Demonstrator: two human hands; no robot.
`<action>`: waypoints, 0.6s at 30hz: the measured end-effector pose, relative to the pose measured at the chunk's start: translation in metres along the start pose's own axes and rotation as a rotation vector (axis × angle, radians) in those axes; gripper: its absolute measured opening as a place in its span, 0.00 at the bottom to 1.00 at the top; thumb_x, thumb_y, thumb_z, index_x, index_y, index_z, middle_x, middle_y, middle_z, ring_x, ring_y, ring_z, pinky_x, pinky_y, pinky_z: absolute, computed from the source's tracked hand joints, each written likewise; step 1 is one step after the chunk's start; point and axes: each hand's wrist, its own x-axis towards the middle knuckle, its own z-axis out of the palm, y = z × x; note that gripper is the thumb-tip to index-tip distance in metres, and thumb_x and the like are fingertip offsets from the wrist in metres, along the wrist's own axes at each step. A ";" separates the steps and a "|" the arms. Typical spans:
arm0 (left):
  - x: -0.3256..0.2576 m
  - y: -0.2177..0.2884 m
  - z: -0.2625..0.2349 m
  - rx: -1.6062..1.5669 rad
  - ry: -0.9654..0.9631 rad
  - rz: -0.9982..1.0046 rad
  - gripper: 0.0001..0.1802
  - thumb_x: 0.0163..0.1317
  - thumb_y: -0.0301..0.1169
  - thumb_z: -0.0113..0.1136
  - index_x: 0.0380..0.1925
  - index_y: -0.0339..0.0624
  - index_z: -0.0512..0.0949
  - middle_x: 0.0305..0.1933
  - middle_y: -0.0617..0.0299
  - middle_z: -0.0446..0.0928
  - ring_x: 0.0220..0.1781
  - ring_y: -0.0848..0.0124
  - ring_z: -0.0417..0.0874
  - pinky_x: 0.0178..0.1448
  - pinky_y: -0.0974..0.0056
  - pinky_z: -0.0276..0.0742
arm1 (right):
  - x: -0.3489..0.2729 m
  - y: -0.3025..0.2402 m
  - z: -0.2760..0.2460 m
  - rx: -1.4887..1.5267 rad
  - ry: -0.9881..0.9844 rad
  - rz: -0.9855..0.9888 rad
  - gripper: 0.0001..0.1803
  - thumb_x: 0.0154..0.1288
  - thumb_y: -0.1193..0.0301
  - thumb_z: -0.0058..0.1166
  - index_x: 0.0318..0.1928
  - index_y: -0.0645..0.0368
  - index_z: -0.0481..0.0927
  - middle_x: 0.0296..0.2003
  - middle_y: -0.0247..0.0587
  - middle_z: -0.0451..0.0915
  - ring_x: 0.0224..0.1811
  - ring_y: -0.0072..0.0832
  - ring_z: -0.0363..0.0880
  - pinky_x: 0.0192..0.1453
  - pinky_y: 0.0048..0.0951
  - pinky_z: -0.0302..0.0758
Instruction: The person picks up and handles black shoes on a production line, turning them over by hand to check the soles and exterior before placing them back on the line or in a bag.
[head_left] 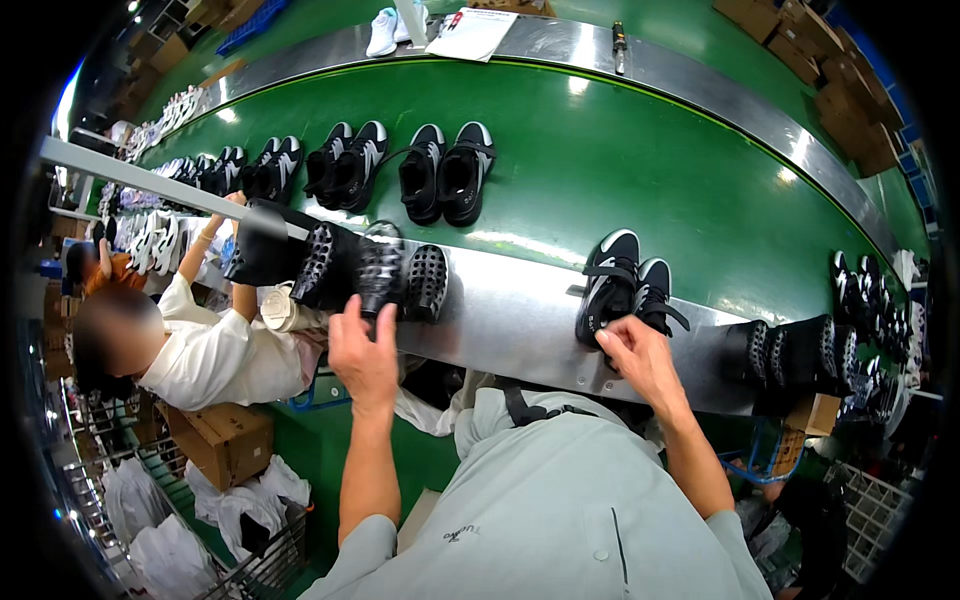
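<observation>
Black-and-white shoes (611, 280) stand just beyond the fingers (625, 334) of the right hand (643, 358).

Left hand (365, 352) points forward, seemingly half-spread; right hand (643, 354) curls loosely.

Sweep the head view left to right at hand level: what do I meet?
Co-worker's white shirt → left hand → near studded-sole shoe → strapped black-and-white shoe pair → dark studded-sole shoe group.

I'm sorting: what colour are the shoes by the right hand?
Shoes: mostly black with whitish toes, clearest in the head view.
</observation>
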 end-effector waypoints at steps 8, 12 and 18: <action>-0.021 0.140 0.036 -0.690 -0.350 0.520 0.24 0.53 0.36 0.75 0.48 0.37 0.80 0.36 0.53 0.76 0.36 0.56 0.79 0.39 0.58 0.77 | 0.015 -0.033 0.034 1.078 -0.253 0.173 0.22 0.71 0.61 0.60 0.58 0.60 0.72 0.48 0.38 0.81 0.46 0.27 0.83 0.48 0.37 0.85; -0.001 0.160 0.076 -1.003 -0.664 0.012 0.27 0.61 0.37 0.68 0.58 0.36 0.77 0.51 0.56 0.79 0.49 0.65 0.80 0.53 0.63 0.77 | 0.004 -0.014 0.013 0.858 -0.494 0.233 0.26 0.67 0.62 0.61 0.60 0.61 0.72 0.46 0.39 0.81 0.43 0.28 0.84 0.45 0.35 0.84; -0.028 0.156 0.133 -1.098 -0.980 -0.248 0.14 0.62 0.23 0.65 0.48 0.37 0.81 0.37 0.65 0.80 0.34 0.80 0.77 0.39 0.72 0.75 | -0.033 -0.020 0.004 -0.403 0.125 -0.043 0.39 0.66 0.45 0.60 0.58 0.71 0.71 0.32 0.53 0.84 0.37 0.45 0.86 0.41 0.41 0.80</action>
